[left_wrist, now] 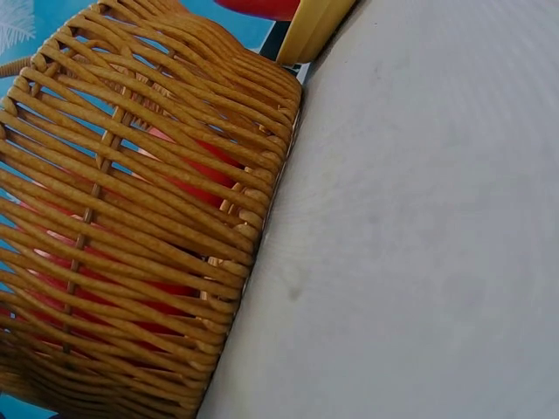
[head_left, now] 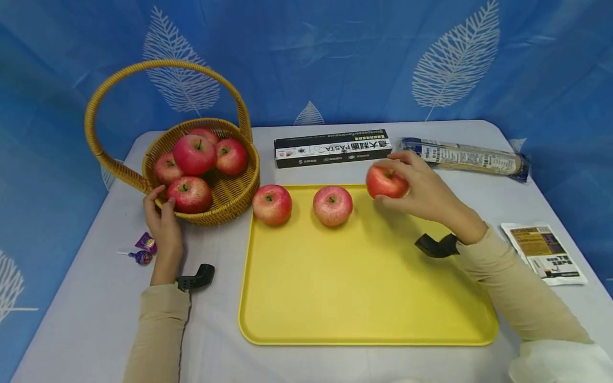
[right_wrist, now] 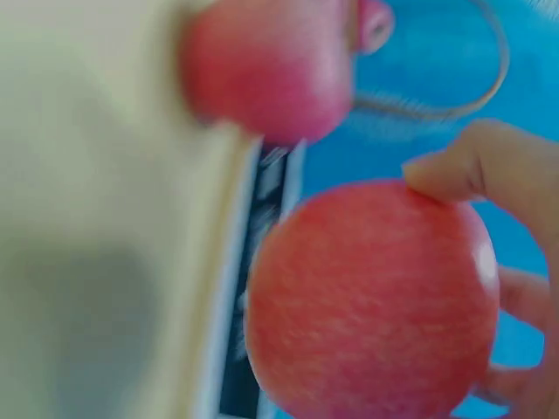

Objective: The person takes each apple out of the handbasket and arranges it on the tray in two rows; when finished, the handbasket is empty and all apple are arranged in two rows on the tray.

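Observation:
My right hand (head_left: pixel 423 189) grips a red apple (head_left: pixel 386 182) between thumb and fingers, over the far right part of the yellow tray (head_left: pixel 364 298). In the right wrist view that apple (right_wrist: pixel 376 305) fills the foreground. Two more apples stand along the tray's far edge, one at the left corner (head_left: pixel 272 205) and one near the middle (head_left: pixel 332 206). My left hand (head_left: pixel 165 229) holds the near left rim of the wicker basket (head_left: pixel 230 205), beside an apple (head_left: pixel 189 194). Several apples sit in the basket, and its weave (left_wrist: pixel 131 227) hides them partly in the left wrist view.
Behind the tray lies a black and white pasta box (head_left: pixel 333 149), with a clear noodle packet (head_left: pixel 466 157) to its right. A sauce sachet (head_left: pixel 544 254) lies right of the tray. Left of the tray are a lollipop (head_left: pixel 142 257) and a purple candy (head_left: pixel 147 242). The basket's tall handle (head_left: pixel 163 63) arches up.

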Tool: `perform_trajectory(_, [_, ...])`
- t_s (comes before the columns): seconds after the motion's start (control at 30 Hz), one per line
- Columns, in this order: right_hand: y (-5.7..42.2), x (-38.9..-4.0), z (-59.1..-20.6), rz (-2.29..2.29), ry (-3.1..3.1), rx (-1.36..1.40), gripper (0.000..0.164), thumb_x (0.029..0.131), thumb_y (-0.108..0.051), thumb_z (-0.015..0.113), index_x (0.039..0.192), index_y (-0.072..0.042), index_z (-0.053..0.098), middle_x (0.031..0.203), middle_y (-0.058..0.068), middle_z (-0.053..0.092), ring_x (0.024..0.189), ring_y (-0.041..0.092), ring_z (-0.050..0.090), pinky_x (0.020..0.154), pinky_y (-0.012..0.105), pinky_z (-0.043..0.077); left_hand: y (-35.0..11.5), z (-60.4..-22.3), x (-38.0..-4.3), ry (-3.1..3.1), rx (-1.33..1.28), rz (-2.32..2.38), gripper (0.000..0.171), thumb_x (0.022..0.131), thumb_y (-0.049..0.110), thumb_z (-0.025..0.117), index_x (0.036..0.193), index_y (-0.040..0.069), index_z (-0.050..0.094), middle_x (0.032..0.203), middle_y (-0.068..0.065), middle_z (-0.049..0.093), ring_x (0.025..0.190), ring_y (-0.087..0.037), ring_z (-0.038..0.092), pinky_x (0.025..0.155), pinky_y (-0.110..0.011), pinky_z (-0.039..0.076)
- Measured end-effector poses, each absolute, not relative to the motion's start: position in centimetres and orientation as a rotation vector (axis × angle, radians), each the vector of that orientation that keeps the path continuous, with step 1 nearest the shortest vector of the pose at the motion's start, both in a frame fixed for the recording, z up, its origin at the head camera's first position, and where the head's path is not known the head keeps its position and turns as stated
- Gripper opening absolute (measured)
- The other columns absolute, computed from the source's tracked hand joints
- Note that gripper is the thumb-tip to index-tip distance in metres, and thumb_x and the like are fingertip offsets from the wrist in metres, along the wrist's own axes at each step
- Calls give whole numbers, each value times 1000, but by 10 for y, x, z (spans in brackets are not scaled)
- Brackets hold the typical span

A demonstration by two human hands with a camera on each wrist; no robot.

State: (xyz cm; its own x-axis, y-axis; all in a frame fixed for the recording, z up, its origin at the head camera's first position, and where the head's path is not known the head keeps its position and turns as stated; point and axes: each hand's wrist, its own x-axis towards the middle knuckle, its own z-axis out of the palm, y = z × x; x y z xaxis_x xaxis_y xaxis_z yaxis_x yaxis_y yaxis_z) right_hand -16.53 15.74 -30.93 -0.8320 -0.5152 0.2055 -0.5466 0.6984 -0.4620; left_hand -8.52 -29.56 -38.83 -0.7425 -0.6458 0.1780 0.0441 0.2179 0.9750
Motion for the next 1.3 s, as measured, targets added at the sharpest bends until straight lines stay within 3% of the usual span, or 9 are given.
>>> perform_trajectory(0.17, [192,-154,-339,820,-2950,848,59,69,-31,77,122,-19,54,123,14,41,107,32,47,82,48,45,-293,-388,-85,-1921,549,-1573,31,90,12,39,121,15,46,128,7,40,129,-6,30,109,-20,21])
perform_trajectory(0.33, [197,-147,-351,869,-2937,859,61,70,-36,76,124,-20,53,124,10,42,108,29,48,85,49,43,-293,-385,-84,-1947,543,-1565,32,91,15,39,122,15,45,131,5,39,129,-6,29,109,-22,20])
perform_trajectory(0.53, [192,-145,-349,845,-2999,914,64,74,-40,71,129,-21,46,132,9,39,113,31,47,91,51,40,-295,-390,-86,-1915,521,-1564,31,90,12,39,120,14,47,126,8,41,128,-6,30,108,-20,21])
perform_trajectory(0.8, [180,-144,-323,813,-2963,977,71,76,-35,70,137,-20,37,143,12,27,126,36,35,93,56,37,-295,-389,-85,-1940,551,-1551,32,91,15,39,122,16,46,129,8,40,130,-6,28,110,-22,19])
perform_trajectory(1.07, [113,-157,-294,825,-2631,1218,64,78,-27,70,134,-15,42,137,12,37,124,28,38,98,50,36,-297,-389,-84,-1938,553,-1548,30,91,15,40,121,18,46,129,8,40,130,-6,29,110,-22,19])
perform_trajectory(1.3, [9,-184,-289,632,-2521,1411,57,85,-41,58,134,-16,42,131,10,44,121,24,42,101,41,34,-295,-390,-85,-1926,545,-1556,32,91,13,39,122,13,46,129,6,41,130,-7,29,110,-23,19])
